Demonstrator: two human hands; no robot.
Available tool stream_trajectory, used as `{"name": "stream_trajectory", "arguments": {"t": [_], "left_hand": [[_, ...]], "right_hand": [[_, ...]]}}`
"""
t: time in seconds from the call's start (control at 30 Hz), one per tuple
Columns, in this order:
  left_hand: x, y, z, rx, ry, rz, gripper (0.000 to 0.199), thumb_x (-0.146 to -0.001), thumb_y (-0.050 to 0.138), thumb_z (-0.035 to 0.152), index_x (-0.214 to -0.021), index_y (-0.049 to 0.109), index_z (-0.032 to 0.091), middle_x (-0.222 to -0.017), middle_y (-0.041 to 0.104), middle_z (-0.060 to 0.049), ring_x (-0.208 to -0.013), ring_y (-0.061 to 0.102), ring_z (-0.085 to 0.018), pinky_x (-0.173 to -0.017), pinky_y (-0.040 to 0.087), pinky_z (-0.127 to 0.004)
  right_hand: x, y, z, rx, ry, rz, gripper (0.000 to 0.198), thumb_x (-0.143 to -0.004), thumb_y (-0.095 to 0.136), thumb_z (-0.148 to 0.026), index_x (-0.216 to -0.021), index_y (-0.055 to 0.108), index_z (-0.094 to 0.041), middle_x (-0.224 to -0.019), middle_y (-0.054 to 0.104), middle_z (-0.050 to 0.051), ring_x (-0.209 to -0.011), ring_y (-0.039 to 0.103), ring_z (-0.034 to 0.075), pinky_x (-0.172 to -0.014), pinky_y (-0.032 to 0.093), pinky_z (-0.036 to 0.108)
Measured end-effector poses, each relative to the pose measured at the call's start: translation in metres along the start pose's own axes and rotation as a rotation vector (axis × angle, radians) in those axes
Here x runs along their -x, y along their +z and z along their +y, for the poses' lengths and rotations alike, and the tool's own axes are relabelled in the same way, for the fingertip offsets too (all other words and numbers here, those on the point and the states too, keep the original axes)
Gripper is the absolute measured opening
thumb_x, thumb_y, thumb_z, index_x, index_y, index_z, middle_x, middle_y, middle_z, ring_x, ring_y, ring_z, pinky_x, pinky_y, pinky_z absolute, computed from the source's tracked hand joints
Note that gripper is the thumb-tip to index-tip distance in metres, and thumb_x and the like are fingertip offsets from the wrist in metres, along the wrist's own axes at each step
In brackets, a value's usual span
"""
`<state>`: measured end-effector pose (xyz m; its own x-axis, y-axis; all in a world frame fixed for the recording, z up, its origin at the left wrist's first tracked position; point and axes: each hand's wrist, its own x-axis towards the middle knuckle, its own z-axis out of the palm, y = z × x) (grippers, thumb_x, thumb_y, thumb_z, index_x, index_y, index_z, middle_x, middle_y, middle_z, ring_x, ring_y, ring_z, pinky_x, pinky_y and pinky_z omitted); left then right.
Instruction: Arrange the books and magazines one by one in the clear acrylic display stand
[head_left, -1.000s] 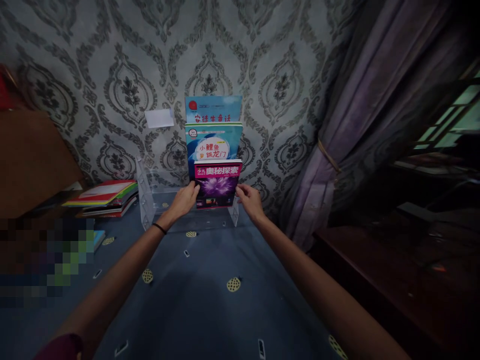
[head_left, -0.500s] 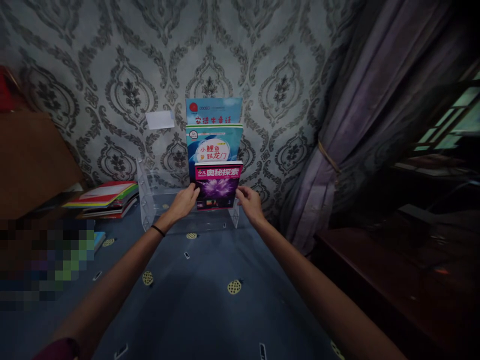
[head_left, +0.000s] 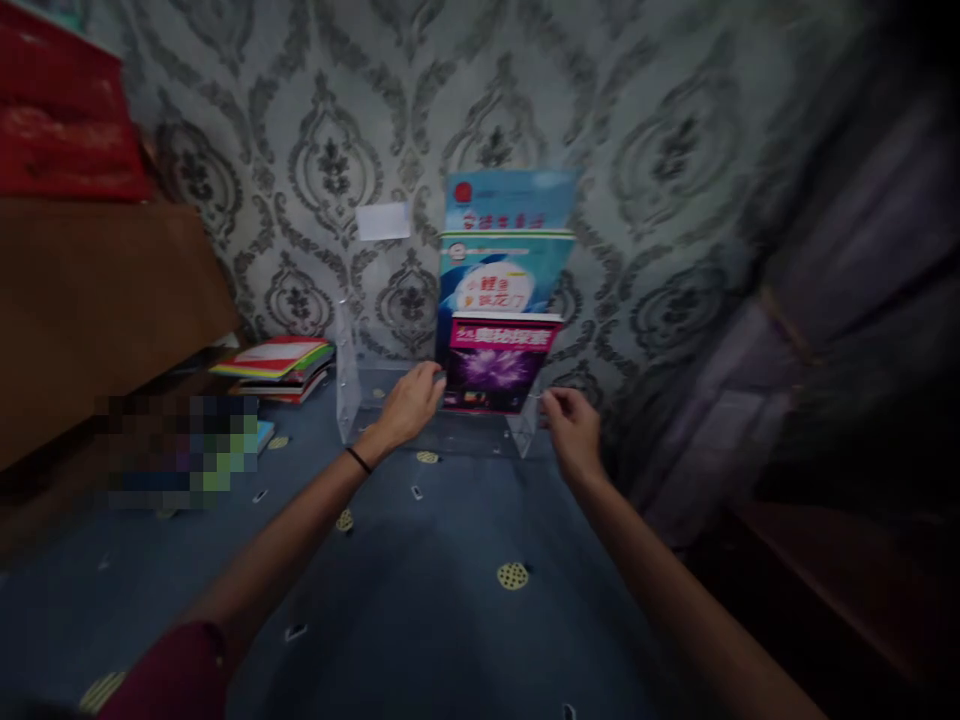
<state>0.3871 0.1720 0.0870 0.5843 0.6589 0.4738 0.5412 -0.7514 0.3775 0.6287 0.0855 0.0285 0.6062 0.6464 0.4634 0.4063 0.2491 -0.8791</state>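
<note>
A small purple-and-pink book (head_left: 495,365) with Chinese lettering leans in a clear acrylic book rack (head_left: 346,385). Behind it, a teal book (head_left: 551,265) and a taller light-blue book (head_left: 517,195) rise in steps. My left hand (head_left: 409,403) is at the purple book's left edge, fingers bent and loosely apart; whether the fingertips still touch it is hard to tell. To the right of the book, beside the rack's right end, my right hand (head_left: 574,425) is off the cover, with loosely curled fingers and nothing visible in them.
Left of the rack lies a stack of thin books (head_left: 281,365), with a blurred-out pile nearer me. A brown box (head_left: 105,310) with a red bag (head_left: 67,110) on top stands far left. Patterned wallpaper backs the blue tablecloth (head_left: 420,600); a purple curtain (head_left: 720,430) hangs at right.
My right hand has let go of the purple book's right edge and moved away to the right. My left hand has eased back at the left edge. The view has swung left.
</note>
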Motion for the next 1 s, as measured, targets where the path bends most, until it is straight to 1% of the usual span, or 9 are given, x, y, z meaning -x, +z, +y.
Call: {"name": "stream_trajectory", "arguments": {"t": [0.1, 0.2, 0.37, 0.5, 0.6, 0.7, 0.83, 0.9, 1.0], "left_hand": [[0.025, -0.006, -0.001, -0.038, -0.029, 0.001, 0.029, -0.104, 0.04, 0.023, -0.128, 0.055, 0.021, -0.134, 0.063, -0.015, -0.128, 0.058, -0.026, -0.112, 0.043, -0.041], [0.052, -0.014, -0.012, -0.082, -0.054, -0.03, 0.03, -0.103, 0.041, 0.026, -0.129, 0.057, 0.024, -0.133, 0.064, -0.011, -0.128, 0.058, -0.025, -0.114, 0.043, -0.04], [0.092, -0.032, -0.055, -0.178, -0.15, -0.053, 0.032, -0.103, 0.039, 0.025, -0.128, 0.058, 0.023, -0.132, 0.065, -0.013, -0.126, 0.059, -0.026, -0.112, 0.043, -0.039], [0.117, -0.05, -0.091, -0.269, -0.241, -0.051, 0.029, -0.104, 0.037, 0.023, -0.119, 0.062, 0.022, -0.125, 0.068, -0.011, -0.121, 0.06, -0.028, -0.112, 0.041, -0.042], [0.134, -0.067, -0.114, -0.351, -0.322, -0.049, 0.03, -0.105, 0.036, 0.028, -0.108, 0.065, 0.02, -0.112, 0.07, -0.012, -0.111, 0.062, -0.03, -0.104, 0.045, -0.044], [0.15, -0.089, -0.138, -0.447, -0.436, -0.042, 0.032, -0.105, 0.035, 0.029, -0.11, 0.065, 0.019, -0.11, 0.07, -0.013, -0.11, 0.062, -0.029, -0.101, 0.046, -0.043], [0.175, -0.124, -0.173, -0.585, -0.631, -0.04, 0.038, -0.101, 0.041, 0.034, -0.127, 0.06, 0.016, -0.133, 0.062, -0.02, -0.126, 0.055, -0.035, -0.107, 0.041, -0.052], [0.188, -0.137, -0.188, -0.634, -0.738, -0.061, 0.051, -0.098, 0.045, 0.043, -0.138, 0.052, 0.013, -0.144, 0.054, -0.025, -0.134, 0.049, -0.041, -0.108, 0.039, -0.058], [0.203, -0.148, -0.203, -0.658, -0.826, -0.15, 0.068, -0.093, 0.05, 0.055, -0.145, 0.045, 0.012, -0.15, 0.049, -0.027, -0.141, 0.043, -0.042, -0.109, 0.039, -0.059]], "right_hand": [[0.029, 0.005, 0.0, -0.012, 0.031, -0.095, 0.038, -0.078, 0.064, -0.061, -0.075, 0.058, -0.024, -0.064, 0.057, 0.0, -0.059, 0.053, 0.018, -0.052, 0.045, 0.029], [0.061, 0.019, -0.004, 0.059, 0.017, -0.284, 0.044, -0.082, 0.061, -0.065, -0.065, 0.057, -0.024, -0.057, 0.053, -0.001, -0.055, 0.05, 0.017, -0.054, 0.042, 0.029], [0.101, 0.049, -0.014, 0.057, 0.039, -0.57, 0.054, -0.083, 0.058, -0.072, -0.059, 0.052, -0.024, -0.055, 0.05, -0.002, -0.053, 0.05, 0.017, -0.053, 0.042, 0.029], [0.12, 0.073, -0.019, 0.043, 0.067, -0.721, 0.056, -0.085, 0.052, -0.075, -0.062, 0.056, -0.024, -0.055, 0.052, -0.001, -0.053, 0.051, 0.017, -0.055, 0.044, 0.029], [0.13, 0.087, -0.021, 0.038, 0.082, -0.792, 0.055, -0.088, 0.05, -0.072, -0.065, 0.058, -0.023, -0.058, 0.055, 0.0, -0.055, 0.053, 0.017, -0.055, 0.043, 0.029], [0.137, 0.096, -0.022, 0.036, 0.074, -0.842, 0.053, -0.09, 0.048, -0.069, -0.067, 0.059, -0.022, -0.061, 0.058, 0.001, -0.058, 0.056, 0.018, -0.057, 0.043, 0.029], [0.143, 0.1, -0.018, 0.045, 0.056, -0.836, 0.052, -0.091, 0.047, -0.068, -0.069, 0.06, -0.023, -0.065, 0.063, 0.002, -0.062, 0.059, 0.019, -0.061, 0.047, 0.03], [0.146, 0.1, -0.016, 0.053, 0.048, -0.803, 0.052, -0.091, 0.047, -0.069, -0.07, 0.061, -0.023, -0.064, 0.062, 0.002, -0.062, 0.06, 0.02, -0.062, 0.047, 0.03], [0.149, 0.097, -0.013, 0.056, 0.053, -0.788, 0.05, -0.091, 0.049, -0.067, -0.071, 0.063, -0.023, -0.063, 0.062, 0.001, -0.063, 0.061, 0.02, -0.062, 0.048, 0.03]]}}
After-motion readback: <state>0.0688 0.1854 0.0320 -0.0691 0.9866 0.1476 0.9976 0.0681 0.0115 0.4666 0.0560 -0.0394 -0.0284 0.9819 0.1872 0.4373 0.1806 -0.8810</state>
